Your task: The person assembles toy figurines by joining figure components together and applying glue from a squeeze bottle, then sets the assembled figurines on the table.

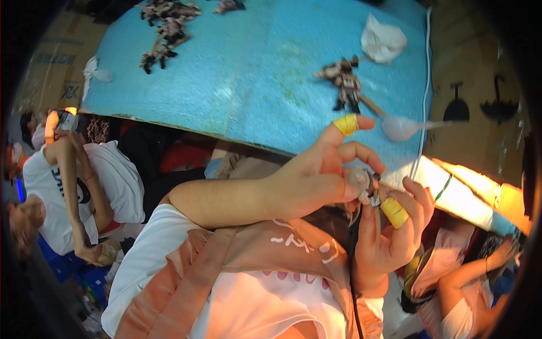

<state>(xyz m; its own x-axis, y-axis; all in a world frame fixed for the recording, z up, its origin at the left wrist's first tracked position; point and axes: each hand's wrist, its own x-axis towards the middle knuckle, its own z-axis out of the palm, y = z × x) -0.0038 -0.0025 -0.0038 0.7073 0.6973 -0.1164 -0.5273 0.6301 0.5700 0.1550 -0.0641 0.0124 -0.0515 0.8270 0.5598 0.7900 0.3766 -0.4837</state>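
My left hand (316, 178) reaches in from the left and pinches a small grey and dark toy figure part (368, 183) between thumb and fingers. Yellow tape wraps the raised forefinger. My right hand (392, 237) comes up from below and grips the same small part from the right, with yellow tape around its thumb. Both hands hover just in front of the near edge of a blue foam board (254, 73). A small brown and black toy figure (345, 85) lies on the board just beyond my hands.
A white plastic spoon (402, 127) and a crumpled white cloth (383, 39) lie on the board's right side. A heap of dark figures (166, 25) sits far left. A white cable (427, 85) runs along the right edge. Other people sit at left (68, 186) and lower right (468, 282).
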